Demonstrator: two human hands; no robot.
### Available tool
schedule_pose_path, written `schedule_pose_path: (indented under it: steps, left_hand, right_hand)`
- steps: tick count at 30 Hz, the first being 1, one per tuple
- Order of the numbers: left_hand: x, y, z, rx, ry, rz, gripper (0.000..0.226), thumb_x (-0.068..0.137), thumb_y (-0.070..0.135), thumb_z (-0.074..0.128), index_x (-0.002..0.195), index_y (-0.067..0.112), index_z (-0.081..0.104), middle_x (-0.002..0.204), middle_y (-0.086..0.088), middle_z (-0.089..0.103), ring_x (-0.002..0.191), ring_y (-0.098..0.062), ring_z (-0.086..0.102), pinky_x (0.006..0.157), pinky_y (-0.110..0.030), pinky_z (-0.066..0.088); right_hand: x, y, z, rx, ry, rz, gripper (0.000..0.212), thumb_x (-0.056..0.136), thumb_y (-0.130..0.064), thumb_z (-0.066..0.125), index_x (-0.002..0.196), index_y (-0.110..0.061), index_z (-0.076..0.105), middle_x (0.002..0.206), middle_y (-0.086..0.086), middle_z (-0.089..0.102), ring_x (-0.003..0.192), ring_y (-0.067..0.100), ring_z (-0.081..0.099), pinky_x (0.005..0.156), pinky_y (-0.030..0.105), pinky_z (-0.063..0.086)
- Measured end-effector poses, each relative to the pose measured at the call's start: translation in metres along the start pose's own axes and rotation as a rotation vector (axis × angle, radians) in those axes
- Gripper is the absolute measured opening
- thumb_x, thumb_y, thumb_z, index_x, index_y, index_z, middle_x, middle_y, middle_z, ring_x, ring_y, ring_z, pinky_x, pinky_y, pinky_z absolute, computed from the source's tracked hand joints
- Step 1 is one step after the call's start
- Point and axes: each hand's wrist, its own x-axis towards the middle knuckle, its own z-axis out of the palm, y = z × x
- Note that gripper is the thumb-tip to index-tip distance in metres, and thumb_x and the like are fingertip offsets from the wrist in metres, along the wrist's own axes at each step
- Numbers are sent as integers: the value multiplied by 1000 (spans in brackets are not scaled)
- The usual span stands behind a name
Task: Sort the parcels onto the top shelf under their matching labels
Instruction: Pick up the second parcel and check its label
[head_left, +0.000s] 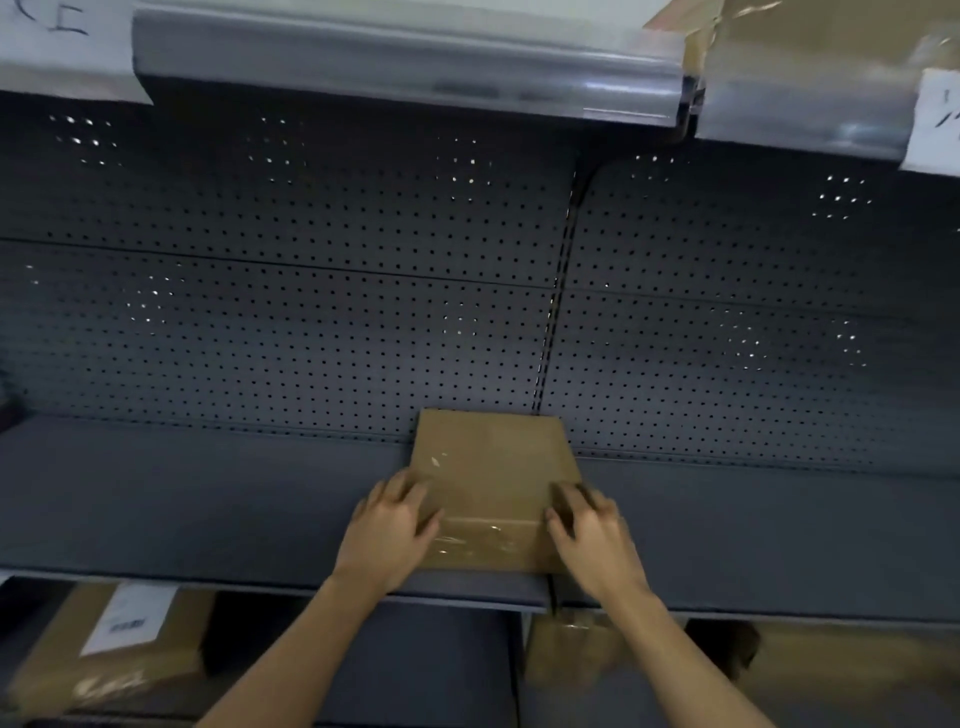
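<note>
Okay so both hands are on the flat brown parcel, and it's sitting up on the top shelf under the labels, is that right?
Not quite. Both hands, left hand and right hand, are on the parcel, but the head view shows it on the middle shelf, well below the top shelf.

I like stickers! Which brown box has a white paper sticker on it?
The cardboard box on the lower shelf, bottom left. The box between both hands shows only clear tape.

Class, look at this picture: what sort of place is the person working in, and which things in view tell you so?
Probably a stockroom or parcel-sorting area. Grey metal shelving with a perforated back panel, handwritten paper labels on the top shelf edge, and taped cardboard parcels, one with a printed shipping label.
</note>
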Motion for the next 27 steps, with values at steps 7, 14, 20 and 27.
schedule_pose_path:
  steps: [7,14,20,27]
  left_hand:
    - [4,-16,13,-700,-175,-202,76,82,74,52,150,51,28,161,4,35,145,-17,35,119,-43,31]
    - [7,-3,10,-964,-114,-342,64,98,40,58,155,37,29,149,12,45,138,-11,42,117,-32,30]
    - [0,-4,10,-1051,-38,-367,61,99,26,59,154,32,33,143,13,50,135,-12,46,118,-36,33]
    - [-8,2,-11,-1136,74,-327,57,98,24,59,152,28,40,144,9,55,130,-9,52,116,-41,38]
  right_hand:
    - [15,2,8,498,-107,272,71,98,-44,54,157,-14,28,137,10,55,128,35,51,95,37,47]
    - [18,2,11,890,-105,495,60,93,-39,65,145,-11,50,134,8,64,119,27,59,105,42,46]
    - [8,1,7,1052,-87,446,68,92,-40,66,153,-25,42,138,-2,59,126,21,55,111,41,42]
    - [6,-11,-9,1381,3,392,62,93,-24,68,151,-26,44,134,-5,63,124,19,59,112,49,42]
